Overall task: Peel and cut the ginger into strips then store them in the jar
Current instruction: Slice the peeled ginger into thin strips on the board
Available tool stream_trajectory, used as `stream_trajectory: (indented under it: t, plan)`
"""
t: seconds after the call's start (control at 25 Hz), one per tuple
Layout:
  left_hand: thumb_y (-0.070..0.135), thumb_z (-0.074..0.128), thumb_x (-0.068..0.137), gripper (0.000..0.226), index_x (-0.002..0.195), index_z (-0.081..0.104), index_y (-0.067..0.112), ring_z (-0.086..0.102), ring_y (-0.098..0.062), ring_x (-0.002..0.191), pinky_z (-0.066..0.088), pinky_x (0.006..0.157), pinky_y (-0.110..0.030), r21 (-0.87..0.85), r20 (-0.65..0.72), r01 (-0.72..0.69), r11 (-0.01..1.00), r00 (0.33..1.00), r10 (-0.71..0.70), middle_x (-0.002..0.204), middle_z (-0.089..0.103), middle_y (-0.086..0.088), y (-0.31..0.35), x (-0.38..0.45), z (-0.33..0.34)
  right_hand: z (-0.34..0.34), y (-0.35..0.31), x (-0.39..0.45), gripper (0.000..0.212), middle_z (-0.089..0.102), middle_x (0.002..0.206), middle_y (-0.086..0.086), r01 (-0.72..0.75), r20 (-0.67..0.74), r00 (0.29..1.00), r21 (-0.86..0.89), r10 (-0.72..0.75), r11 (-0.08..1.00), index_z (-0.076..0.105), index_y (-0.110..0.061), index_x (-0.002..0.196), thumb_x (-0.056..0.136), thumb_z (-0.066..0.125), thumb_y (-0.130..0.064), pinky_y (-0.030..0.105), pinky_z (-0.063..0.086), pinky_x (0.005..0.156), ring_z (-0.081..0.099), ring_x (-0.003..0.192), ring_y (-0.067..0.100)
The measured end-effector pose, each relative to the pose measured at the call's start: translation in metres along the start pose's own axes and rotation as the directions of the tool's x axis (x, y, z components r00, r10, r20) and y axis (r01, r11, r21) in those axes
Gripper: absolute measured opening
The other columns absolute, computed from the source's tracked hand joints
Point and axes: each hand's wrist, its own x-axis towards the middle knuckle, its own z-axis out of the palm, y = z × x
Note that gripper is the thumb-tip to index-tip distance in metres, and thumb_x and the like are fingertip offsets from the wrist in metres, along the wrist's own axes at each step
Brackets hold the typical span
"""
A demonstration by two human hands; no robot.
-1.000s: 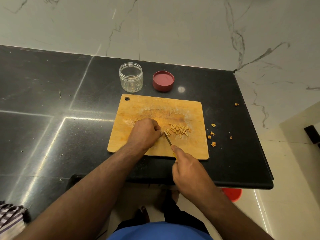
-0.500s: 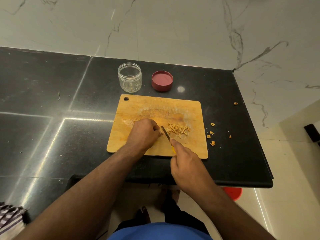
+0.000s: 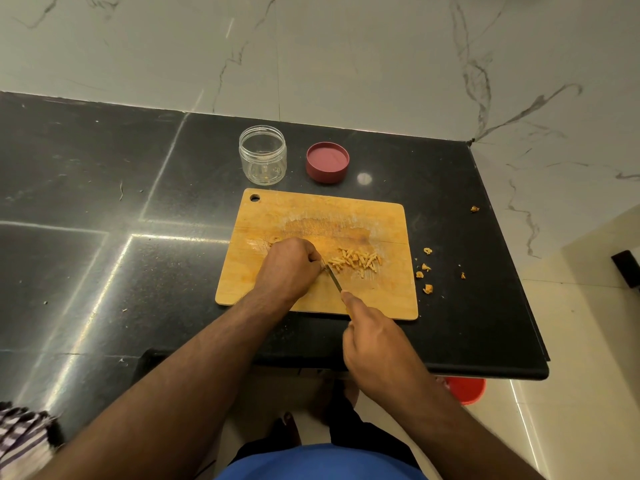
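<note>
A: Ginger [image 3: 356,260]: one loose pile of cut strips on the cutting board [image 3: 381,223], right of centre. Any uncut piece would be under the left hand [image 3: 289,268], which is curled knuckles-up on the board; I cannot tell what it is pressing.

B: Knife?

A: Knife [image 3: 333,278]: one, thin blade, tip beside the left knuckles, probably so the fingers guide each cut. The right hand [image 3: 377,348] is closed around its handle, pulled back past the board's near edge.

B: Jar?

A: Jar [image 3: 262,155]: clear, open, upright on the counter [image 3: 450,202] just behind the board, apparently empty. Lid [image 3: 327,162]: red, lying beside it, presumably kept off for filling.

B: Scraps?

A: Peel bits [image 3: 426,268]: several, scattered on the counter right of the board, apart from the strips. Storing not yet begun, by my reckoning.
</note>
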Motion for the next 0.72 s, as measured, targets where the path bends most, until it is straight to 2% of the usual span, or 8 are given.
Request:
stream_trajectory:
  t: [0.16,0.32,0.52,0.72]
  plan:
    - [0.02,0.071,0.091,0.009,0.097,0.077,0.017,0.061,-0.009,0.086,0.047,0.07,-0.024,-0.005,0.007,-0.005,1.0,1.0,0.005,0.097,0.073,0.004,-0.001,0.0,0.0,-0.011,0.004,-0.011,0.054,0.055,0.122,-0.005,-0.006,-0.053,0.999,0.039,0.008,0.999,0.023,-0.031,0.154,0.103,0.039,-0.023,0.024,0.046,0.084,0.053,0.101,0.007]
    - [0.019,0.07,0.092,0.013,0.102,0.077,0.016,0.06,-0.008,0.088,0.045,0.073,-0.023,0.009,0.012,-0.012,1.0,1.0,0.012,0.101,0.073,0.003,-0.001,0.001,0.0,-0.015,0.001,-0.004,0.053,0.054,0.127,-0.004,0.004,-0.054,0.999,0.091,0.0,0.996,0.024,-0.029,0.154,0.103,0.039,-0.022,0.027,0.048,0.087,0.053,0.104,0.007]
    - [0.02,0.07,0.091,0.009,0.095,0.077,0.018,0.06,-0.009,0.083,0.041,0.065,-0.022,0.007,-0.008,0.01,1.0,1.0,-0.01,0.095,0.072,0.003,-0.002,0.0,0.002,-0.005,-0.002,0.01,0.047,0.06,0.11,-0.001,0.03,-0.055,0.998,0.102,-0.024,0.994,0.032,-0.025,0.147,0.102,0.04,-0.018,0.025,0.038,0.068,0.057,0.091,0.011]
    - [0.017,0.068,0.09,0.011,0.093,0.079,0.017,0.064,-0.01,0.084,0.051,0.069,-0.027,-0.008,-0.004,0.006,1.0,1.0,-0.006,0.093,0.074,0.004,-0.001,0.0,0.001,-0.001,-0.004,0.021,0.042,0.061,0.106,0.001,0.035,-0.029,0.999,0.046,-0.034,0.998,0.035,-0.023,0.143,0.101,0.039,-0.019,0.031,0.048,0.07,0.058,0.089,0.015]
